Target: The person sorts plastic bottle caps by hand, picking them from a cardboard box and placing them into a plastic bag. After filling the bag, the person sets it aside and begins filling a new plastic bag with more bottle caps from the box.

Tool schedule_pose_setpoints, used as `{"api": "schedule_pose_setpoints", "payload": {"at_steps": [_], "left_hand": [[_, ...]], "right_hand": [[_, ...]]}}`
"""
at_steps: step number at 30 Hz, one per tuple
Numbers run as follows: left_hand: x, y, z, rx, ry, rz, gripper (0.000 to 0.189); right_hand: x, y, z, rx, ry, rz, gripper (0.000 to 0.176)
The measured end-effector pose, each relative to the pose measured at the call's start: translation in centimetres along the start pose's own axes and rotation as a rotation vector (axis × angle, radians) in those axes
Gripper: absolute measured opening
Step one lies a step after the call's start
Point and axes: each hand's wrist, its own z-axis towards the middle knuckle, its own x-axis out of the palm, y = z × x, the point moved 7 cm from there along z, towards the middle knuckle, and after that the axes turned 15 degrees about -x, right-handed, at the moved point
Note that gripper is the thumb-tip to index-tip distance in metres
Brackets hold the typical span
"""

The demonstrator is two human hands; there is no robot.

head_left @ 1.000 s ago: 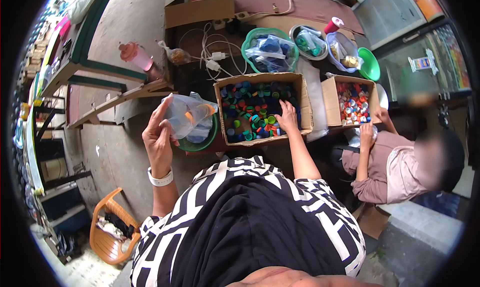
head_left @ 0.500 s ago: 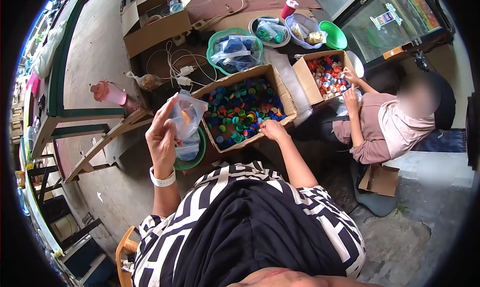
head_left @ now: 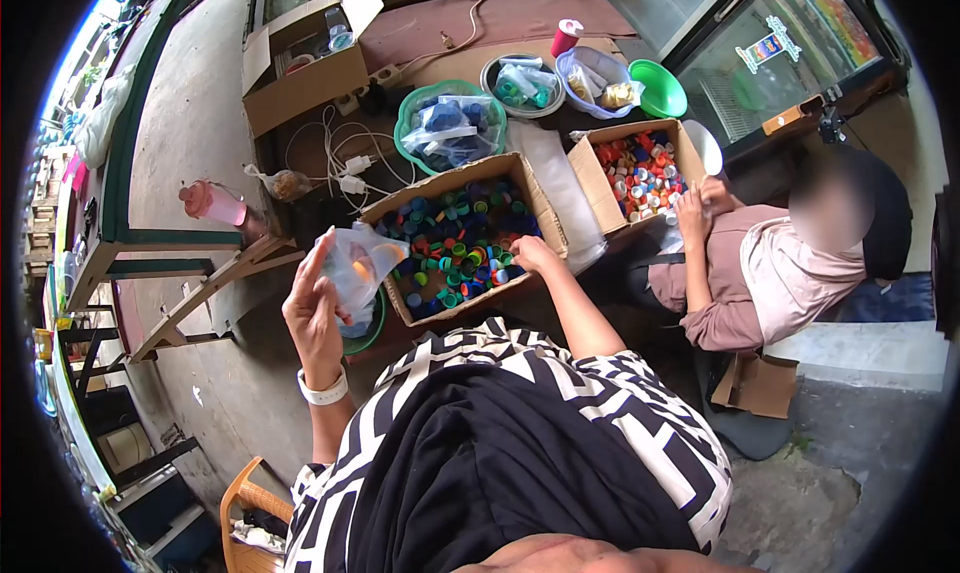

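My left hand (head_left: 316, 313), with a white band at the wrist, is closed on a clear plastic bag (head_left: 352, 263) that has something orange inside. Right of it is a cardboard box (head_left: 552, 235) filled with bottle caps (head_left: 460, 235) in blue, green and some red. My right hand (head_left: 535, 254) reaches over the box's right front part, its fingertips bent among the caps; whether a cap is between them is too small to tell. Below the bag, a green basin (head_left: 372, 335) is partly hidden by it.
A person (head_left: 765, 243) sits at the right, both hands near a second box (head_left: 597, 188) of red, white and blue caps. Behind stand a teal basket (head_left: 405, 123) of bags, several bowls and an open carton (head_left: 300, 98). White cables (head_left: 345, 163) and a pink bottle (head_left: 215, 203) lie left.
The view has shifted, so the boxes sit lower and further left. The bag hangs lower beside my left hand. The other person's hands have come together at their box's near edge.
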Motion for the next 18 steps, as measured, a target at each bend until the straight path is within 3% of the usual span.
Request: {"api": "schedule_pose_setpoints", "payload": {"at_steps": [1, 3, 4, 8, 12, 15, 18], "left_hand": [[0.2, 0.0, -0.1, -0.009, -0.033, 0.009, 0.040], [1.0, 0.2, -0.3, -0.035, -0.039, -0.012, 0.041], [1.4, 0.3, -0.3, -0.045, -0.049, -0.009, 0.041], [3.8, -0.1, -0.3, -0.019, -0.069, 0.021, 0.042], [6.3, -0.1, 0.0, -0.042, -0.060, 0.008, 0.042], [8.2, 0.6, 0.6, -0.019, -0.045, 0.026, 0.042], [11.1, 1.3, 0.9, -0.060, -0.019, 0.023, 0.042]], "right_hand": [[-0.6, -0.3, 0.0, -0.004, 0.002, -0.002, 0.037], [-2.4, 0.2, 0.0, -0.185, -0.113, 0.275, 0.031], [-5.0, 1.4, -1.4, -0.216, -0.170, 0.243, 0.027], [-10.0, -1.5, -3.0, -0.153, -0.282, 0.250, 0.025], [-14.2, -2.7, -5.4, -0.207, -0.297, 0.425, 0.027], [-17.0, -5.2, -6.7, -0.263, -0.426, 0.469, 0.026], [-18.8, -10.8, -6.2, -0.153, -0.552, 0.491, 0.022]]}}
